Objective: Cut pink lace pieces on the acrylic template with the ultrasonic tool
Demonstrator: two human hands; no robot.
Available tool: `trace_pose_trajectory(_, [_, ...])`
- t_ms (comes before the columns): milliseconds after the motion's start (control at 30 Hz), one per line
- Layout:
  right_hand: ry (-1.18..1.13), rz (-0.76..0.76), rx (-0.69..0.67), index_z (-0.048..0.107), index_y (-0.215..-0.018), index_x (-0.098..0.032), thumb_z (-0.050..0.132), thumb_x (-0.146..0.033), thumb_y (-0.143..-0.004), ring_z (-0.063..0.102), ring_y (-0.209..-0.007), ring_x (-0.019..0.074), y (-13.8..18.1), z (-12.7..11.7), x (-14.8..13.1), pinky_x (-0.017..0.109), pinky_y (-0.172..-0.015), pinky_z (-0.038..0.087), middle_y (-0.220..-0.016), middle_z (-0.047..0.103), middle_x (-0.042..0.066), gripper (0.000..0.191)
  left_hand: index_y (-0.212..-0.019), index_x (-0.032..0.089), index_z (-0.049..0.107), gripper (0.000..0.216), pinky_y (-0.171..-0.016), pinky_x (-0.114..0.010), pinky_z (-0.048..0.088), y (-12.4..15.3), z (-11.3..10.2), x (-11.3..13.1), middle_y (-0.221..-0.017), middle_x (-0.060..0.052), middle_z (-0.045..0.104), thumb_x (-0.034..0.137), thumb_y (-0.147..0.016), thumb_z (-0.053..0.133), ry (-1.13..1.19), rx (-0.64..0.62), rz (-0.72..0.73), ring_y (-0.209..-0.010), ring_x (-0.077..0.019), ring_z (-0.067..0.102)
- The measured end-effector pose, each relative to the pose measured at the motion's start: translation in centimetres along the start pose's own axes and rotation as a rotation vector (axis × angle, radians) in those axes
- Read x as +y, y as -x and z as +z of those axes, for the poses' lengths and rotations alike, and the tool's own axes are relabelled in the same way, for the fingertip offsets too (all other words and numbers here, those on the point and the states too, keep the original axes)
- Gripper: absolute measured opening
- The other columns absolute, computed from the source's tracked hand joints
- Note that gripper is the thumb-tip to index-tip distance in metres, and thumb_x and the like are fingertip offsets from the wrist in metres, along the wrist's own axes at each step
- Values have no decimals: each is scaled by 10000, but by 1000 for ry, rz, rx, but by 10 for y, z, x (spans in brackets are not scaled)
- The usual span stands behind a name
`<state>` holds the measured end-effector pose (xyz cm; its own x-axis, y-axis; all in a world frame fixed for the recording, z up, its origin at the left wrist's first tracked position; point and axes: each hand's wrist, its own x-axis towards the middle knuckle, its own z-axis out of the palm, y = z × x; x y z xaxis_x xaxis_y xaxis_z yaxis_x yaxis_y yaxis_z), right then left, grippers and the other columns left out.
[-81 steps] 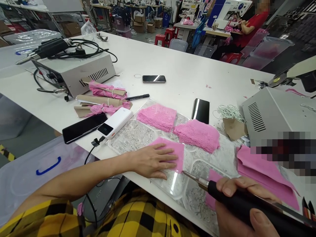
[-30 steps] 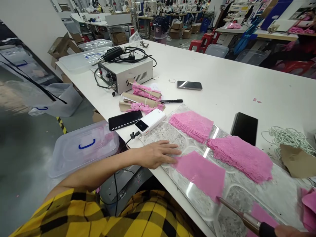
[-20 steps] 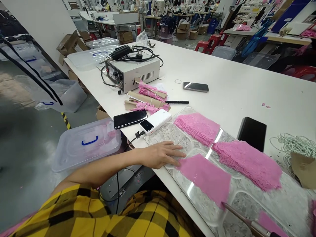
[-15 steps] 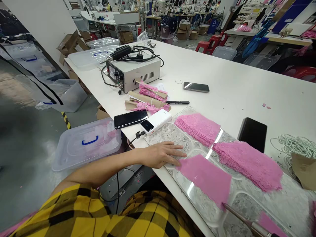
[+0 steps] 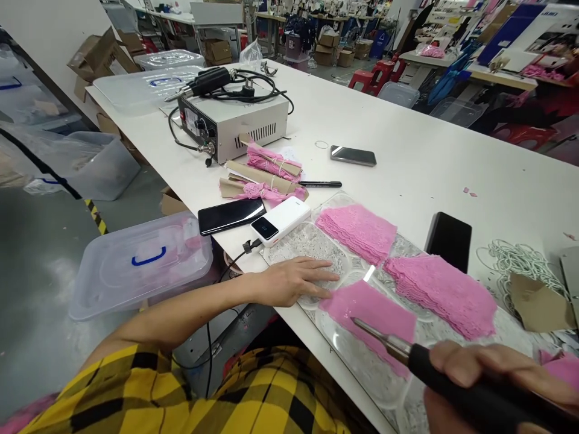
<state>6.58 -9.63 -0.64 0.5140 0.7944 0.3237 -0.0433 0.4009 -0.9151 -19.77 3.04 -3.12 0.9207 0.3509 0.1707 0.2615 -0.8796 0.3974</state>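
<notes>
My left hand [image 5: 294,280] lies flat with fingers spread on the clear plastic template [image 5: 312,244], its fingertips at the left edge of a flat pink fabric piece [image 5: 368,310]. My right hand [image 5: 488,377] is wrapped round the black handle of a cutting tool [image 5: 456,386], whose metal tip [image 5: 362,326] rests over that pink piece. Two stacks of pink lace, one stack [image 5: 357,224] and another stack [image 5: 441,292], sit farther back on the template.
On the white table [image 5: 407,126] lie a white power bank [image 5: 280,221], three phones, namely one phone [image 5: 230,215], a second phone [image 5: 449,240] and a third phone [image 5: 353,155], a pen [image 5: 320,184], lace bundles [image 5: 262,181], a control box [image 5: 233,123], white cord [image 5: 515,262]. A lidded plastic bin [image 5: 140,262] stands at the left.
My right hand with the tool has come back into view from the lower right, its tip now over the pink piece. My left hand has slid from the piece to its left edge.
</notes>
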Motion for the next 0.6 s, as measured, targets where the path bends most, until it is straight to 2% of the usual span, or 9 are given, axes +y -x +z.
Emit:
trace_pose_trajectory(33, [-2, -45, 6, 603, -888, -223, 627, -347, -716, 543, -686, 170, 1, 17, -2, 392, -622, 500, -873, 543, 23, 213, -1274, 188, 628, 587, -1159, -411, 346, 0, 0, 0, -1502, -47, 444, -56, -778, 429, 1, 3, 6, -1467, -254, 276])
trace_pose_trajectory(100, [-45, -34, -73, 589, -870, -206, 589, -289, -716, 516, -636, 155, 1, 46, -7, 385, -594, 487, -847, 539, 19, 174, -1282, 195, 623, 599, -1165, -408, 340, 0, 1, -1, -1511, -45, 432, -59, -772, 439, 5, 4, 13, -1473, -250, 261])
trace_pose_trajectory(200, [-74, -75, -137, 589, -858, -189, 560, -238, -726, 505, -595, 144, 1, 70, -10, 349, -534, 460, -821, 547, 19, 143, -1284, 208, 621, 584, -1169, -408, 338, 0, 1, -2, -1509, -46, 436, -48, -786, 457, 11, 6, 17, -1474, -250, 257])
trace_pose_trajectory(433, [-39, -82, -149, 575, -849, -190, 561, -243, -737, 493, -595, 137, 2, 73, -5, 337, -519, 447, -819, 536, 17, 124, -1243, 214, 652, 504, -1167, -411, 339, 0, 3, -3, -1497, -36, 452, -2, -820, 481, -3, 10, 46, -1465, -251, 281])
trace_pose_trajectory(600, [-38, -100, -142, 562, -852, -183, 560, -237, -720, 513, -621, 137, 3, 75, -1, 328, -527, 445, -821, 519, 13, 142, -1256, 208, 647, 535, -1155, -418, 350, 0, 5, -4, -1496, -29, 453, -4, -802, 462, -32, 18, 60, -1463, -258, 286])
